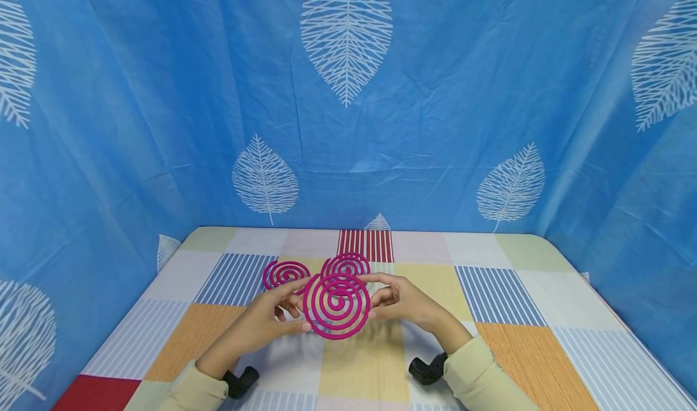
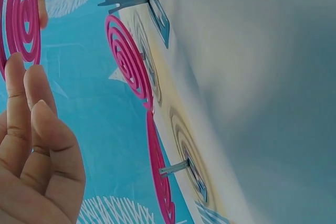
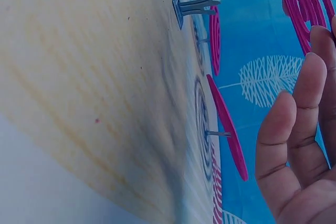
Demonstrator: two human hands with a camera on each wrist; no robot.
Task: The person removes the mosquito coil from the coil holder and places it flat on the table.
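Observation:
A magenta mosquito coil (image 1: 339, 305) is held up over the table between both hands. My left hand (image 1: 267, 317) grips its left edge, with the thumb low and the index finger near the top. At the opposite edge, my right hand (image 1: 405, 302) grips it the same way. Under the held coil stands a small metal coil stand (image 3: 197, 7) with upright forked prongs and no coil on it. Behind are two more magenta coils, the left coil (image 1: 287, 276) and the middle coil (image 1: 346, 270), each raised on its own metal stand.
A patchwork-patterned cloth (image 1: 370, 368) covers the table. Blue curtains (image 1: 435, 96) with white leaf prints enclose the back and sides. Black wrist devices, such as the left device (image 1: 241, 383), sit at both cuffs.

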